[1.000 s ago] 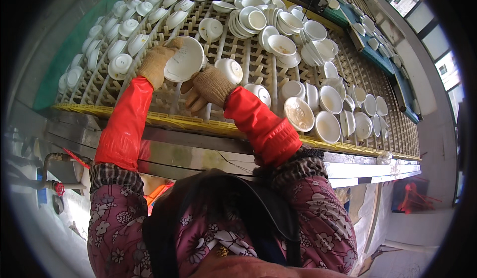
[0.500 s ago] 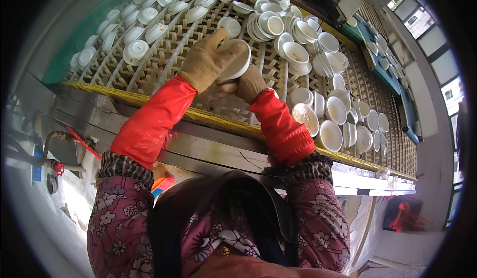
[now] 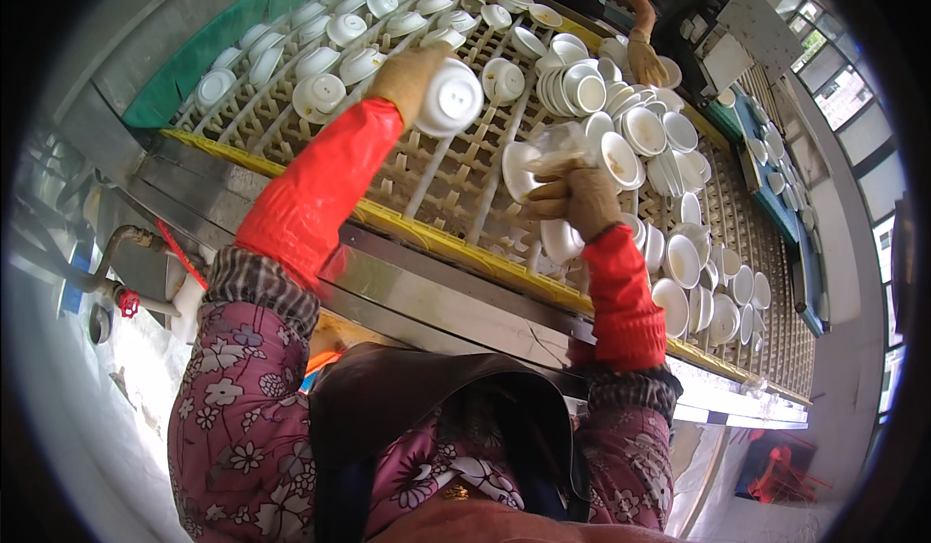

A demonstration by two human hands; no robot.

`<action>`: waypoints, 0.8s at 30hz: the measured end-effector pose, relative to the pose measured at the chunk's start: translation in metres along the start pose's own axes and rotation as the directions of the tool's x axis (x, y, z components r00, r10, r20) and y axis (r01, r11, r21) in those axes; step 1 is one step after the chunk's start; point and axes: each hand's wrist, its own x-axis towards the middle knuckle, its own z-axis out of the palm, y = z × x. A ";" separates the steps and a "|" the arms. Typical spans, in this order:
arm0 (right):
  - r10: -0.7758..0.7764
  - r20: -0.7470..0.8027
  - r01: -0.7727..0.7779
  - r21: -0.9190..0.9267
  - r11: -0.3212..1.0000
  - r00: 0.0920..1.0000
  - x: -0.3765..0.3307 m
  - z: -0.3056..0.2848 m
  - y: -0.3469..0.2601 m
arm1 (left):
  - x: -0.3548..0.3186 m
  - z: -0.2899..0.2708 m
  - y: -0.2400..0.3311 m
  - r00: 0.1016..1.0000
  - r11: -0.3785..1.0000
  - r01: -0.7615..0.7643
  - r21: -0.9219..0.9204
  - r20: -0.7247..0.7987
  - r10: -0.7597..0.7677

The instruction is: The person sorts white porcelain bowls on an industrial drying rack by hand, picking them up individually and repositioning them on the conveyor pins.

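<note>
My left hand [image 3: 412, 79], in a tan glove, is closed on the rim of a white bowl [image 3: 452, 102], its underside facing up, over the conveyor. My right hand [image 3: 580, 199], gloved the same way, grips the edge of another white bowl [image 3: 519, 169] tilted on its side. The fingertips there are partly smeared by motion. Beside that hand lies a heap of white bowls [image 3: 621, 155], some with brown residue inside. Left of my left hand, upturned bowls [image 3: 318, 95] sit in rows on the belt.
The pegged conveyor belt [image 3: 427, 179] has a yellow edge [image 3: 475, 257] along its near side. Across it, a co-worker's gloved hand [image 3: 645, 61] reaches among the bowls. A blue-green ledge with more bowls [image 3: 771, 155] stands at the right. Red-handled valve piping [image 3: 128, 303] is at the left.
My hands were together around one bowl; now they are apart, the left farther out with its bowl, the right over by the heap with another. The co-worker's arms show more.
</note>
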 end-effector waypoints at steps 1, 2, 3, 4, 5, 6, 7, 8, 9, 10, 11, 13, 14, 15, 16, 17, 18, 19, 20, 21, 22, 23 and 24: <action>-0.099 -0.014 0.099 0.007 0.995 0.995 -0.011 -0.018 -0.010 | 0.011 -0.008 -0.016 0.997 0.998 0.010 0.064 -0.080 -0.005; -0.190 -0.006 0.190 0.024 0.981 0.982 -0.018 -0.031 -0.018 | 0.019 -0.022 -0.038 0.986 0.989 0.041 0.144 -0.163 -0.017; -0.367 -0.040 0.348 -0.236 0.907 0.929 -0.032 -0.052 -0.026 | 0.028 -0.036 -0.058 0.980 0.969 0.078 0.236 -0.198 -0.031; -0.536 -0.084 0.428 -0.506 0.749 0.840 -0.050 -0.077 -0.038 | 0.037 -0.041 -0.066 0.985 0.938 0.107 0.329 -0.164 -0.055; -0.657 -0.119 0.456 -0.628 0.631 0.745 -0.070 -0.099 -0.046 | 0.041 -0.050 -0.072 0.990 0.882 0.124 0.455 -0.114 -0.080; -0.756 -0.180 0.473 -0.683 0.556 0.629 -0.096 -0.123 -0.055 | 0.044 -0.051 -0.064 0.995 0.811 0.100 0.577 -0.050 -0.088; -0.822 -0.291 0.603 -0.569 0.560 0.489 -0.129 -0.145 -0.070 | 0.047 -0.050 -0.054 0.996 0.730 0.053 0.681 0.017 -0.088; -0.857 -0.412 0.815 -0.351 0.462 0.308 -0.163 -0.162 -0.082 | 0.051 -0.050 -0.044 0.992 0.639 -0.007 0.769 0.084 -0.090; -0.862 -0.492 0.945 -0.211 0.251 0.119 -0.197 -0.172 -0.096 | 0.054 -0.034 -0.037 0.991 0.682 -0.132 0.720 0.120 0.065; -0.861 -0.508 0.977 -0.173 0.129 0.024 -0.213 -0.177 -0.104 | 0.057 -0.018 -0.033 0.966 0.688 -0.257 0.679 0.150 0.212; -0.881 -0.473 0.975 -0.185 0.121 0.020 -0.210 -0.174 -0.106 | 0.060 0.005 -0.020 0.905 0.699 -0.414 0.583 0.181 0.384; -0.892 -0.375 0.813 -0.417 0.406 0.253 -0.172 -0.165 -0.096 | 0.057 0.052 0.011 0.718 0.608 -0.685 0.402 0.225 0.659; -0.864 -0.299 0.625 -0.599 0.500 0.405 -0.137 -0.146 -0.078 | 0.052 0.071 0.027 0.605 0.522 -0.786 0.329 0.238 0.760; -0.819 -0.216 0.421 -0.772 0.477 0.532 -0.106 -0.124 -0.063 | 0.050 0.089 0.047 0.537 0.456 -0.835 0.307 0.281 0.795; -0.763 -0.124 0.292 -0.875 0.385 0.634 -0.081 -0.102 -0.049 | 0.048 0.107 0.067 0.465 0.387 -0.879 0.279 0.322 0.824; -0.710 -0.039 0.205 -0.945 0.255 0.703 -0.058 -0.082 -0.036 | 0.057 0.142 0.062 0.437 0.349 -0.886 0.304 0.297 0.849; -0.662 0.017 0.133 -0.983 0.125 0.749 -0.037 -0.063 -0.024 | 0.066 0.174 0.055 0.408 0.311 -0.889 0.335 0.276 0.870; -0.613 0.081 0.036 -0.996 -0.087 0.786 -0.023 -0.056 -0.014 | 0.071 0.191 0.049 0.456 0.335 -0.852 0.402 0.257 0.852; -0.562 0.148 -0.040 -0.950 -0.309 0.813 -0.011 -0.047 -0.006 | 0.076 0.204 0.046 0.501 0.356 -0.809 0.468 0.231 0.834; -0.554 0.085 -0.093 -0.954 -0.286 0.828 -0.010 -0.052 -0.008 | 0.077 0.213 0.056 0.594 0.486 -0.770 0.413 0.186 0.783; -0.539 0.027 -0.133 -0.957 -0.257 0.842 -0.004 -0.057 -0.004 | 0.074 0.216 0.063 0.724 0.668 -0.680 0.302 0.137 0.676; -0.517 -0.028 -0.168 -0.959 -0.226 0.856 0.002 -0.054 -0.002 | 0.072 0.207 0.070 0.857 0.852 -0.513 0.102 0.119 0.502; -0.512 -0.088 -0.171 -0.978 -0.118 0.854 0.001 -0.053 -0.003 | 0.076 0.195 0.075 0.932 0.940 -0.334 -0.070 0.122 0.340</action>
